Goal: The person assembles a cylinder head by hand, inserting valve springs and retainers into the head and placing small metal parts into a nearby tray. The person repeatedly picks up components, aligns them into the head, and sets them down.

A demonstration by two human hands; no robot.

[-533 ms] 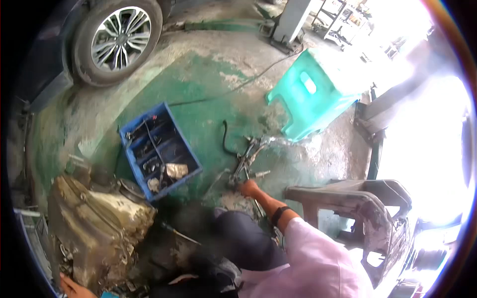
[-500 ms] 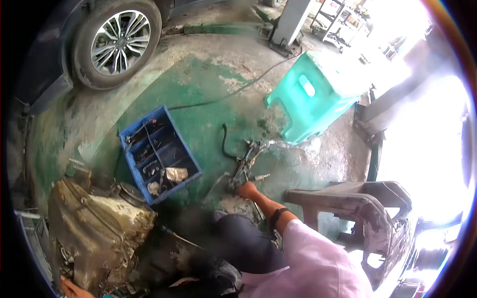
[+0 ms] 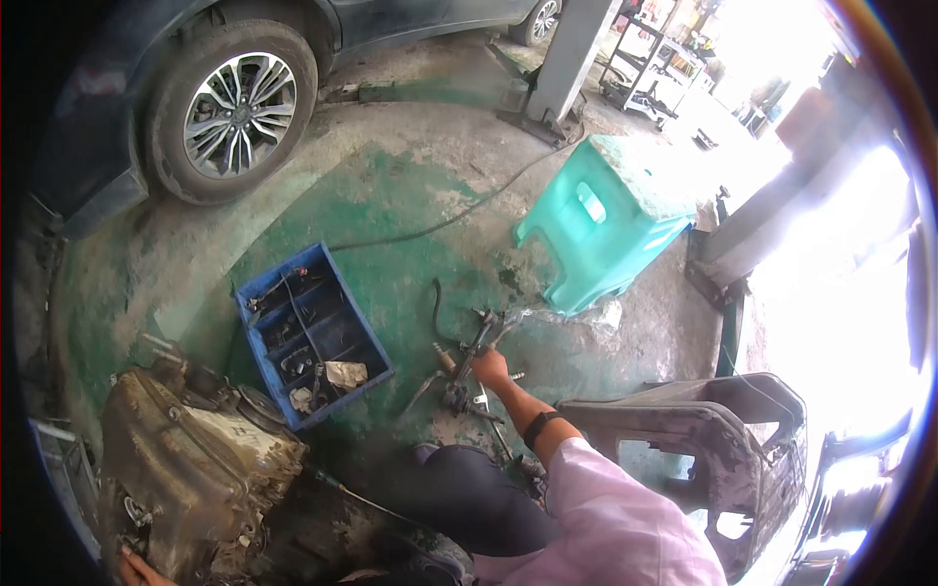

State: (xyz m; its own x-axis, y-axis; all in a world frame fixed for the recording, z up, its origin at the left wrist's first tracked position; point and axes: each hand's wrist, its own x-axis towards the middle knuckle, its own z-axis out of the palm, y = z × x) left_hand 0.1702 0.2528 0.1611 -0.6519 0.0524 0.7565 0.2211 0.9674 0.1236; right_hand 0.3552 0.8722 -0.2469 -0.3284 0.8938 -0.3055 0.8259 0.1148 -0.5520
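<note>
At the lower left, a large dirty metal casing (image 3: pixel 176 459), like a gearbox housing, stands on the floor. My left hand (image 3: pixel 142 566) shows only in part at its near side, fingers stretched out against it; the rest is cut off by the picture's edge. My right hand (image 3: pixel 490 368) reaches down to a loose group of metal tools and rods (image 3: pixel 459 391) on the green floor. Its fingers are closed among them, and what they hold is hidden. A bent dark hose (image 3: pixel 436 308) lies just beyond, and a tan cylindrical piece (image 3: pixel 445 357) lies left of that hand.
A blue divided crate (image 3: pixel 381 376) with small parts sits between the casing and the tools. Beyond stands a turquoise stool (image 3: pixel 596 225); a worn grey stool (image 3: pixel 635 415) is at the right. A car wheel (image 3: pixel 239 112), a lift post (image 3: pixel 572 68) and a cable (image 3: pixel 430 234) are farther off.
The view has tilted up a little, so the floor things sit lower. My right hand has moved away from me along the tools, uncovering parts on the near side. My left hand stays by the casing.
</note>
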